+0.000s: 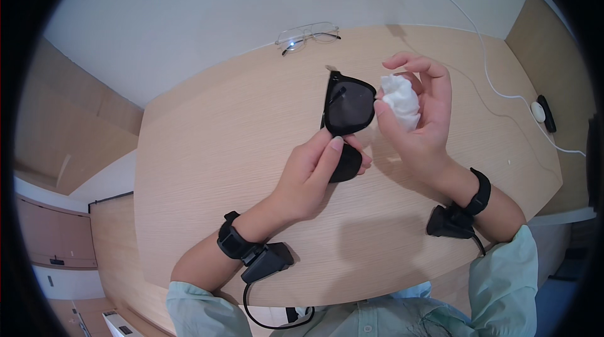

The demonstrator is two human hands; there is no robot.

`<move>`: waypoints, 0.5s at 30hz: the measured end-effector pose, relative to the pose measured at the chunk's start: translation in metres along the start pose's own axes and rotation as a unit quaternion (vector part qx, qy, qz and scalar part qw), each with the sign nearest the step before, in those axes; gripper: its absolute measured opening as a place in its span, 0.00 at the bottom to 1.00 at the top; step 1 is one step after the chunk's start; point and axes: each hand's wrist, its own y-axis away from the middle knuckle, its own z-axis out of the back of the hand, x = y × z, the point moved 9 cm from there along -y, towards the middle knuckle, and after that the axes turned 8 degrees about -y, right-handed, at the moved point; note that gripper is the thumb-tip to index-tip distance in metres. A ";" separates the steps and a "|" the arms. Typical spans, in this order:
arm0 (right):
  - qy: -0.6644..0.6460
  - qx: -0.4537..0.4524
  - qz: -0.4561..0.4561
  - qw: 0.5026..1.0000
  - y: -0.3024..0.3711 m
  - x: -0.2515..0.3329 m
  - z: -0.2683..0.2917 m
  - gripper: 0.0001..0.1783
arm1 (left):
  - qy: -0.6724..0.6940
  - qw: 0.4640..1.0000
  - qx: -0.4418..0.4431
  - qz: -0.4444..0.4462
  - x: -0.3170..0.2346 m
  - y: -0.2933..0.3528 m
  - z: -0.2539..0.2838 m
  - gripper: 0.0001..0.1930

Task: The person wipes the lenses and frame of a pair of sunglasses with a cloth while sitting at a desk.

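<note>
Black sunglasses (pixel 350 108) with dark lenses are gripped in my left hand (pixel 307 176), thumb over one lens near the bridge. They are tilted, one lens above the fingers and the other partly behind them. My right hand (pixel 425 132) is closed around a crumpled white tissue (pixel 401 101), held between thumb and fingers. It is close to the right edge of the upper lens; whether the thumb touches the frame I cannot tell. Both hands are raised over a light wooden table (pixel 214 142).
Thin-framed clear eyeglasses (pixel 308 37) lie at the table's far edge. A white cable (pixel 483 47) runs down the right side from a wall plug, past a round white disc (pixel 538 112) and a black bar (pixel 547 115). Black cameras (pixel 267 263) are strapped to both wrists.
</note>
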 end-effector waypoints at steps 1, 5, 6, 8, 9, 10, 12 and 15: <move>-0.043 0.016 0.003 0.999 -0.001 0.003 -0.006 0.25 | -0.046 0.999 0.006 -0.011 -0.003 0.000 -0.002 0.17; 0.073 0.115 0.100 0.986 -0.004 0.020 -0.010 0.17 | -0.094 0.995 0.004 -0.023 -0.005 0.001 -0.002 0.16; 0.073 0.116 0.100 0.985 -0.006 0.025 -0.011 0.17 | -0.093 0.995 0.003 -0.023 -0.004 0.001 -0.002 0.16; 0.039 0.100 0.036 0.994 -0.011 0.024 -0.012 0.15 | -0.101 0.994 0.004 -0.036 -0.005 0.001 -0.002 0.16; 0.039 0.101 0.037 0.993 -0.013 0.023 -0.009 0.15 | -0.101 0.994 0.004 -0.037 -0.006 0.001 -0.002 0.16; 0.073 0.136 0.081 0.985 -0.015 0.026 -0.009 0.18 | -0.111 0.993 0.006 -0.040 -0.007 0.000 -0.003 0.17; 0.106 0.171 0.126 0.971 -0.012 0.033 -0.015 0.21 | -0.122 0.992 0.008 -0.044 -0.008 0.001 -0.004 0.17; 0.047 0.122 0.035 0.991 -0.007 0.028 -0.024 0.18 | -0.117 0.992 0.006 -0.034 -0.007 0.001 -0.003 0.17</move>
